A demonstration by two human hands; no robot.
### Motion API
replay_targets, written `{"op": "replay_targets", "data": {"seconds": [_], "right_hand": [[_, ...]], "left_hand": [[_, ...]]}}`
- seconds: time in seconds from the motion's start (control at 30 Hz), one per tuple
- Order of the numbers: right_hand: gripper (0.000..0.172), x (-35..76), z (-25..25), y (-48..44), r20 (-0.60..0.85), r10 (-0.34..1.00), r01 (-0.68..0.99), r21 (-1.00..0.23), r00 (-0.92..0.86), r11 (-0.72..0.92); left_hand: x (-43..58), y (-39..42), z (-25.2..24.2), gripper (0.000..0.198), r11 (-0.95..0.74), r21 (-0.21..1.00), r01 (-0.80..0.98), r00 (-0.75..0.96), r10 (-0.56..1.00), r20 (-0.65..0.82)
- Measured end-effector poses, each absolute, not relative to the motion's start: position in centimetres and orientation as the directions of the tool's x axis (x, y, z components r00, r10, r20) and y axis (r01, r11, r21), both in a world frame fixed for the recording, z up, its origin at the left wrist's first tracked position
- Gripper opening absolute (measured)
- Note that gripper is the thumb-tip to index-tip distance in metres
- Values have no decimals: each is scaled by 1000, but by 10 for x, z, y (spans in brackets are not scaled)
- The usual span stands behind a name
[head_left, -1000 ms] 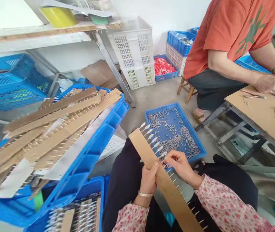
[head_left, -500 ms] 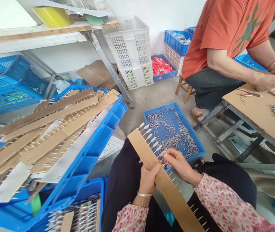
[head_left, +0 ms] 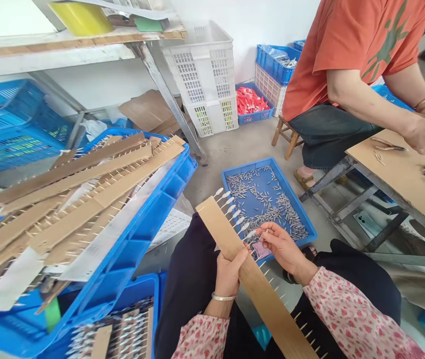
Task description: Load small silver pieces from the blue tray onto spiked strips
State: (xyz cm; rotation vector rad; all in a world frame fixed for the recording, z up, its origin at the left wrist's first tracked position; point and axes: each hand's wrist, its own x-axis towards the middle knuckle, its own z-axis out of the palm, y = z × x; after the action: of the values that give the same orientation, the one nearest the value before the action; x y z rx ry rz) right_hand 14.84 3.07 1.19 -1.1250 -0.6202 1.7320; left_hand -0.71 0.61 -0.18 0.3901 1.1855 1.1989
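My left hand [head_left: 229, 274] grips a long cardboard strip [head_left: 255, 284] lying slantwise above my lap, thumb across its face. Thin pointed wooden sticks [head_left: 276, 287] jut from its right edge. The sticks on the upper part carry small whitish, fish-shaped pieces [head_left: 236, 214]; those lower down are bare. Just right of the strip is my right hand [head_left: 283, 249], its thumb and fingers pinched together near the lowest covered stick. Whatever the fingertips hold is too small to make out. Beyond it, a blue tray [head_left: 223, 174] contains many loose grey pieces [head_left: 290, 214] of similar shape.
At left, a large blue crate [head_left: 130, 269] is heaped with cardboard strips [head_left: 85, 214] bearing sticks. Below it, a blue bin [head_left: 156, 309] holds strips with covered sticks. A co-worker [head_left: 361, 65] sits at a low table [head_left: 391, 169] on the right. White crates [head_left: 201, 75] stand behind.
My right hand has let go of a whitish piece on a stick and moved slightly right, away from the strip. The co-worker's hands have shifted toward the grey pile on the table.
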Motion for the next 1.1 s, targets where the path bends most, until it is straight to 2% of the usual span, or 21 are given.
{"op": "replay_targets", "data": {"seconds": [0.4,0.6,0.77,0.97,1.1], "right_hand": [[32,138,16,27,-321,931,-453,-813,-175,-365],[38,138,18,27,-331,931,-457,-811,-154,-364],[37,138,17,26,-304,937,-464,-814,-173,-350],[40,139,18,24,-277,935,-339,-877,-223,-341],[42,138,17,25,-327,928,-359,-856,-179,-371]], "left_hand": [[-4,7,-2,29,398,783,-478,-97,862,-497],[-3,8,1,30,412,779,-472,-94,856,-509],[-4,7,-1,28,413,780,-470,-81,860,-504],[-5,7,-4,28,403,782,-476,-72,868,-491],[-5,7,-4,27,399,783,-478,-88,865,-494]]}}
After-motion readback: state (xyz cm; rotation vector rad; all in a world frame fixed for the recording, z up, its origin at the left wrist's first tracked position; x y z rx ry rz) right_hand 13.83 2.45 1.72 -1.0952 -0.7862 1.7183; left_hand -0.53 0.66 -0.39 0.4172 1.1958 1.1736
